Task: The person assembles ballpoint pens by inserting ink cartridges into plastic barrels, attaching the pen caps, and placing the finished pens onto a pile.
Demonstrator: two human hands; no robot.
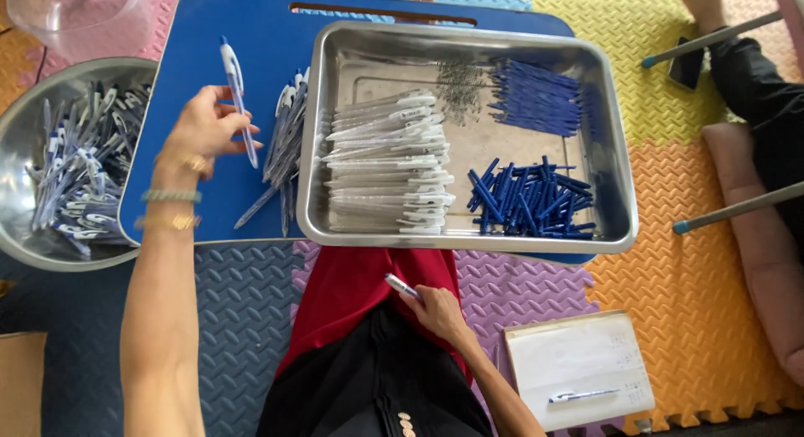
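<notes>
My left hand (201, 129) holds a white and blue pen (237, 98) upright over the blue lap table (213, 60), next to a small pile of finished pens (285, 144). My right hand (434, 307) rests low on my lap, closed on a pen part with a silvery tip (400, 285). Between the hands stands a steel tray (615, 194) holding a stack of white pen barrels (389, 165), blue pen pieces (532, 202), blue refills (536, 98) and a scatter of small springs (459, 89).
A round steel bowl (21, 127) full of pens sits at the left. A notepad (578, 366) with a pen lies on the foam mat at lower right. Another person's dark sleeve (758, 85) and two metal rods (737, 206) are at the right.
</notes>
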